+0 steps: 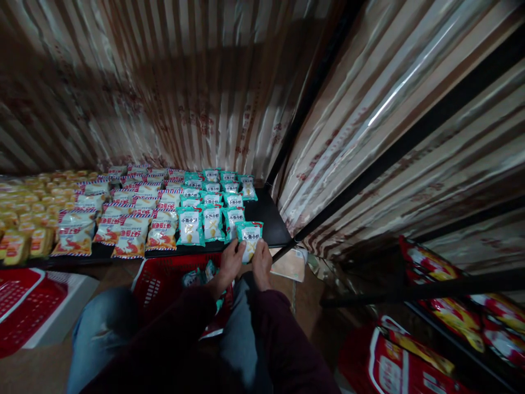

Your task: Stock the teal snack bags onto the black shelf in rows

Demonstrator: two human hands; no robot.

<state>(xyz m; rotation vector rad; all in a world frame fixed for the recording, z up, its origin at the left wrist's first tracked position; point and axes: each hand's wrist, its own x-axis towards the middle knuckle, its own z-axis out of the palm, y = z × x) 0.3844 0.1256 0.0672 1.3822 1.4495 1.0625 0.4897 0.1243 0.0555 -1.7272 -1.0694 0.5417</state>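
A teal and white snack bag (250, 238) is held upright between my two hands over the front edge of the black shelf (268, 221). My left hand (232, 261) pinches its lower left side, and my right hand (261, 262) grips its lower right side. Just behind it, several matching teal bags (213, 221) stand in rows on the shelf. To their left are rows of white, orange and red bags (130, 236). More teal bags (192, 278) lie in a red basket (152, 282) below, partly hidden by my left arm.
Yellow packages (41, 241) fill the shelf's left part. A black post (303, 232) rises at the shelf's right end, before striped curtains (164, 82). A white box (69, 306) sits lower left. Red and yellow packages (455, 317) lie on another rack at right.
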